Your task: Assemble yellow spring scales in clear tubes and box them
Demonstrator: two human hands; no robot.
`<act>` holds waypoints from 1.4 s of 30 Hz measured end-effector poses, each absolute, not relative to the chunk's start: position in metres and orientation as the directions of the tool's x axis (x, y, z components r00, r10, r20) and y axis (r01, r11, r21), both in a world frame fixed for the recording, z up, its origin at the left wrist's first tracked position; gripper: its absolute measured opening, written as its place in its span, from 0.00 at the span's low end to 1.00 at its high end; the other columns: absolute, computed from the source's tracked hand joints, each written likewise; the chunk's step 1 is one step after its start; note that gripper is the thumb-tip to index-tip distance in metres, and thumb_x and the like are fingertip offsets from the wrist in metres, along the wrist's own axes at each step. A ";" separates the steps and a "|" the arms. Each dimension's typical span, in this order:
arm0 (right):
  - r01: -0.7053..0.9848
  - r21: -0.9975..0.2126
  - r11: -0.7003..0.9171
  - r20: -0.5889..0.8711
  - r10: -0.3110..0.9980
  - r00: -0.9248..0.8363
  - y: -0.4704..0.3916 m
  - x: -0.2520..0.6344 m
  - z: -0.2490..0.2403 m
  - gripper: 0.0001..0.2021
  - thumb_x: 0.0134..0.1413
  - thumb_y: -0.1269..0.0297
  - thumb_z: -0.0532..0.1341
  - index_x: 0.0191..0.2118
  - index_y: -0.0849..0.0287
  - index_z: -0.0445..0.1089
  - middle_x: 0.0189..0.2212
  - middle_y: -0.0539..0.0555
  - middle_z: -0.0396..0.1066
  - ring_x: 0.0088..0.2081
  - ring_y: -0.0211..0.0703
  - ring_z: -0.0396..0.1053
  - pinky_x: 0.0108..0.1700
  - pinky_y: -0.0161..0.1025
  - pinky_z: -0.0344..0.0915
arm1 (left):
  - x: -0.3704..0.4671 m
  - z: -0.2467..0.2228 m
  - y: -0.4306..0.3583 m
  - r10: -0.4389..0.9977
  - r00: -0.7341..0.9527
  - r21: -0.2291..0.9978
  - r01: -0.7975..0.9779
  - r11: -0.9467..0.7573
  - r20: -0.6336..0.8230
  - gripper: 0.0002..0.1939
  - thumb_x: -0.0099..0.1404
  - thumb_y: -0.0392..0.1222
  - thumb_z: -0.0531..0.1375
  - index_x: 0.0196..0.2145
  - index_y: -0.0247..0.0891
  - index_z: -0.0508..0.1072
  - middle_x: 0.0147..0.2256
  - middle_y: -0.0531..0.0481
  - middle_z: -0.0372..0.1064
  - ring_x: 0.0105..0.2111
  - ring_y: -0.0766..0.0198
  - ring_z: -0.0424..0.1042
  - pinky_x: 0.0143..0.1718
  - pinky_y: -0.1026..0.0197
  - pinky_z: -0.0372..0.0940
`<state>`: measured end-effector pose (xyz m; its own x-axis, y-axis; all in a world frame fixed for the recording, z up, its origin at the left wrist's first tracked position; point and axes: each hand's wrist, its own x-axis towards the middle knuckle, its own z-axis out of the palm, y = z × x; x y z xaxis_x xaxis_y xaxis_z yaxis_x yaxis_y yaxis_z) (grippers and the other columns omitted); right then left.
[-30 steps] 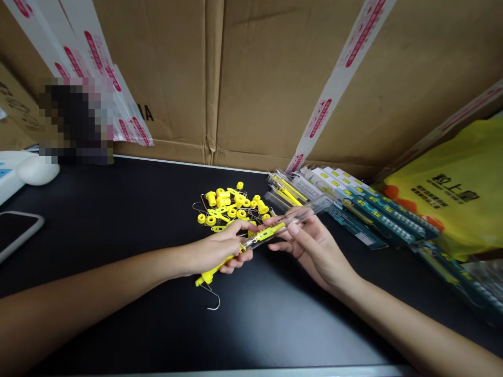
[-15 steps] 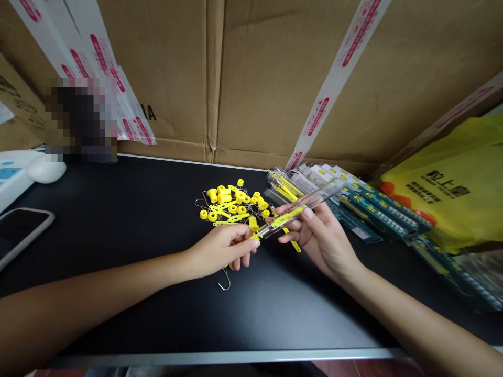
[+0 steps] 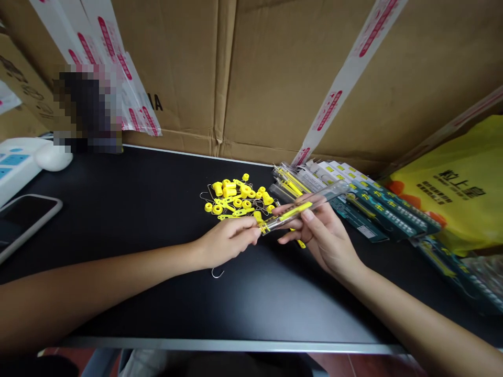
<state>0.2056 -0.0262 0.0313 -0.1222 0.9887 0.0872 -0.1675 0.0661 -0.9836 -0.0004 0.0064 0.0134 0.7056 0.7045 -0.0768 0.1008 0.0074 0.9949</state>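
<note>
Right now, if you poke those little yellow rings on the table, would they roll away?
Probably. The yellow rings look round and small, so likely light and apt to roll or scatter. The black table looks smooth, so they may slide easily too.

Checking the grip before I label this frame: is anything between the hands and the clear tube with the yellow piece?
Nothing visible. The right hand grips the clear tube directly, and the left hand pinches the yellow piece at its near end. The pile of yellow parts lies behind, apart.

phone (image 3: 23,222) left | loose parts (image 3: 236,198) centre | packets (image 3: 369,207) right | boxes (image 3: 255,78) behind
</note>
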 end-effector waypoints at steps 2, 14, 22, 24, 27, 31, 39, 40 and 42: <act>-0.157 -0.986 0.048 0.069 0.989 -0.134 -0.026 0.206 0.030 0.12 0.55 0.55 0.62 0.42 0.51 0.62 0.42 0.53 0.76 0.36 0.44 0.77 0.30 0.39 0.76 | -0.001 0.013 0.010 0.667 0.732 0.989 0.080 0.125 -0.143 0.11 0.66 0.40 0.46 0.27 0.37 0.61 0.16 0.61 0.47 0.14 0.75 0.47 0.15 0.70 0.46; -0.198 -0.979 0.039 0.069 0.986 -0.151 -0.027 0.207 0.032 0.10 0.56 0.55 0.61 0.42 0.51 0.66 0.43 0.54 0.75 0.37 0.45 0.75 0.29 0.41 0.74 | -0.001 0.015 0.026 0.504 0.852 0.980 0.046 0.191 -0.139 0.11 0.67 0.49 0.54 0.37 0.37 0.63 0.22 0.57 0.66 0.22 0.71 0.69 0.26 0.67 0.66; -0.073 -0.997 0.009 0.032 0.950 -0.311 -0.031 0.205 0.024 0.10 0.56 0.58 0.62 0.42 0.54 0.68 0.47 0.57 0.73 0.41 0.47 0.75 0.32 0.39 0.74 | 0.001 0.018 0.023 0.538 0.821 0.979 0.116 0.170 -0.191 0.11 0.69 0.47 0.49 0.33 0.37 0.61 0.17 0.61 0.52 0.14 0.76 0.50 0.14 0.73 0.47; -0.071 -0.997 0.005 0.029 0.943 -0.332 -0.031 0.205 0.024 0.08 0.57 0.60 0.62 0.41 0.54 0.68 0.47 0.56 0.73 0.43 0.47 0.74 0.34 0.40 0.74 | -0.001 0.019 0.025 0.500 0.842 0.973 0.113 0.203 -0.202 0.08 0.68 0.44 0.50 0.33 0.37 0.60 0.18 0.61 0.52 0.14 0.76 0.50 0.14 0.73 0.47; -0.119 -0.993 -0.020 0.022 0.939 -0.344 -0.030 0.204 0.025 0.07 0.58 0.59 0.61 0.40 0.54 0.67 0.44 0.55 0.74 0.43 0.46 0.74 0.37 0.42 0.74 | -0.003 0.021 0.028 0.445 0.871 0.977 0.173 0.121 -0.209 0.06 0.67 0.43 0.52 0.36 0.38 0.59 0.20 0.60 0.56 0.15 0.74 0.56 0.14 0.73 0.51; -0.160 -0.987 -0.014 0.041 0.940 -0.338 -0.030 0.205 0.026 0.07 0.59 0.57 0.60 0.39 0.53 0.65 0.44 0.55 0.74 0.43 0.47 0.74 0.38 0.43 0.74 | -0.002 0.019 0.026 0.460 0.865 0.978 0.203 0.042 -0.199 0.11 0.68 0.51 0.51 0.38 0.41 0.58 0.23 0.59 0.61 0.16 0.72 0.64 0.13 0.72 0.53; -0.133 -0.991 -0.002 0.052 0.915 -0.400 -0.036 0.203 0.023 0.07 0.60 0.59 0.59 0.42 0.51 0.65 0.49 0.53 0.70 0.46 0.46 0.73 0.46 0.47 0.72 | -0.001 0.016 0.021 0.534 0.833 0.988 0.147 0.039 -0.145 0.11 0.71 0.50 0.47 0.40 0.40 0.56 0.27 0.58 0.58 0.17 0.77 0.51 0.16 0.74 0.49; -0.132 -0.991 -0.008 0.048 0.908 -0.416 -0.037 0.202 0.023 0.06 0.60 0.60 0.59 0.42 0.51 0.65 0.49 0.53 0.70 0.46 0.46 0.73 0.47 0.48 0.72 | -0.002 0.018 0.022 0.517 0.841 0.987 0.151 0.060 -0.160 0.11 0.71 0.50 0.46 0.41 0.40 0.56 0.27 0.58 0.58 0.16 0.78 0.51 0.15 0.74 0.48; -0.140 -0.990 -0.006 0.053 0.909 -0.414 -0.037 0.201 0.025 0.05 0.61 0.60 0.58 0.41 0.52 0.65 0.47 0.53 0.70 0.44 0.45 0.74 0.45 0.48 0.73 | -0.003 0.020 0.024 0.499 0.848 0.984 0.150 0.093 -0.177 0.12 0.71 0.52 0.45 0.42 0.40 0.56 0.29 0.57 0.60 0.15 0.78 0.54 0.13 0.74 0.49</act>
<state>0.2014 -0.0374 0.0247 -0.4137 0.9089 0.0533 -0.1397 -0.0055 -0.9902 -0.0027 0.0238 0.0200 0.8484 0.4990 -0.1766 0.1503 0.0927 0.9843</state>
